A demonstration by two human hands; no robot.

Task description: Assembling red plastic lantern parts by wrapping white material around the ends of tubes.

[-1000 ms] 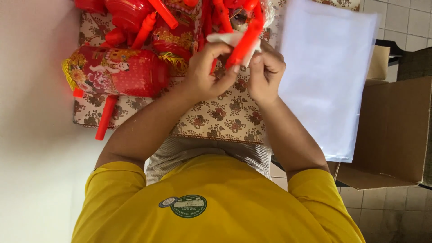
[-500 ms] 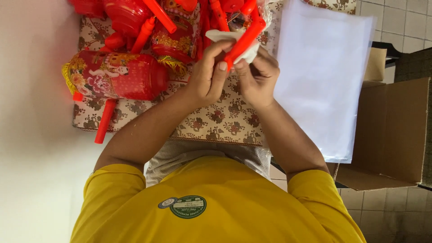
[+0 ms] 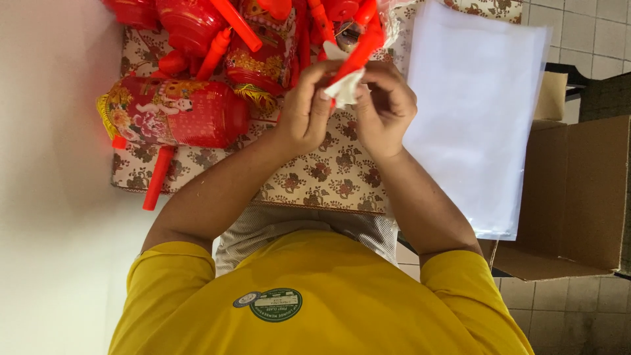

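Observation:
Both my hands are raised together over a floral-patterned surface [image 3: 328,177]. My left hand [image 3: 303,108] and my right hand [image 3: 386,105] pinch a small white piece [image 3: 343,85] wrapped around the lower end of a red plastic stick [image 3: 360,49]. The stick slants up and to the right from my fingertips. Just left of my left hand lies a red lantern [image 3: 177,113] with gold trim and a yellow tassel. More red lantern parts and sticks [image 3: 263,46] are heaped behind it.
A stack of clear white plastic bags [image 3: 474,112] lies to the right of my hands. An open cardboard box [image 3: 572,197] stands at the far right on a tiled floor. A loose red stick [image 3: 158,177] hangs over the surface's left edge.
The white piece has come down from above my fingers to between my fingertips. My hands have closed in around the stick's end and stayed in about the same place.

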